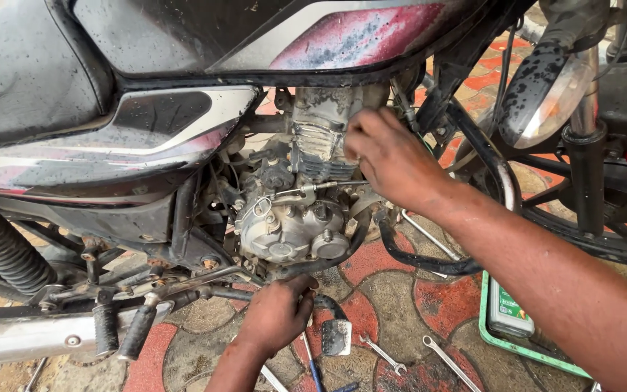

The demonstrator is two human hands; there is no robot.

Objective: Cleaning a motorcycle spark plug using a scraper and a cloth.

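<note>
An outdoor, street-side repair spot is shown: a mud-spattered motorcycle (pixel 183 109) is parked on red and grey patterned paving (pixel 386 305), where spanners (pixel 382 354) are scattered beside a green tray (pixel 506 341).

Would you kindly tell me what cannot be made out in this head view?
- Right hand: fingertips hidden against the engine; any tool unseen.
- Left hand: its own back hides the grip under the engine.
- Green tray: partly covered by the right arm.
- Spanners: too small to size.
- Wheel: cut off at the right edge.
</note>
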